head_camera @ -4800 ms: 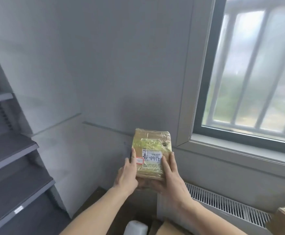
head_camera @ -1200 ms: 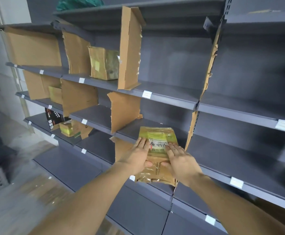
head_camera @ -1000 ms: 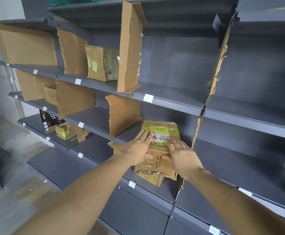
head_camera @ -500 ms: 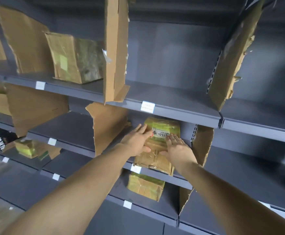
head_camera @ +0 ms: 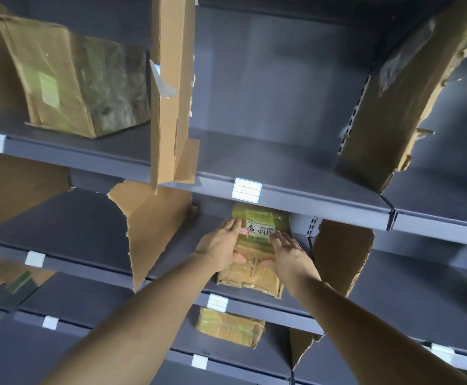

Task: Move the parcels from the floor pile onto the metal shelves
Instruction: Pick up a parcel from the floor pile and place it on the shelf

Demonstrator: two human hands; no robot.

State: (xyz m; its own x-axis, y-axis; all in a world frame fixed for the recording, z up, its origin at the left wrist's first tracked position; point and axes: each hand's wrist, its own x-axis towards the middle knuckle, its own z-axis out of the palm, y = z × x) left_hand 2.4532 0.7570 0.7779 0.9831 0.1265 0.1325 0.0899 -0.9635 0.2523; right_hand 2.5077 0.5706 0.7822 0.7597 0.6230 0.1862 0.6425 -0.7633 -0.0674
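both hands, left [head_camera: 221, 247] and right [head_camera: 289, 255], press flat, straight fingers [head_camera: 233, 225] on the parcel [head_camera: 254, 262], which lies on the shelf [head_camera: 171, 262] between card walls. the step looks like pushing it in; next, let go and fetch another.

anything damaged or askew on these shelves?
Yes. The cardboard dividers are ragged: torn edges, and the top-right divider leans. The parcel under both hands overhangs its shelf's front lip, not yet fully in.
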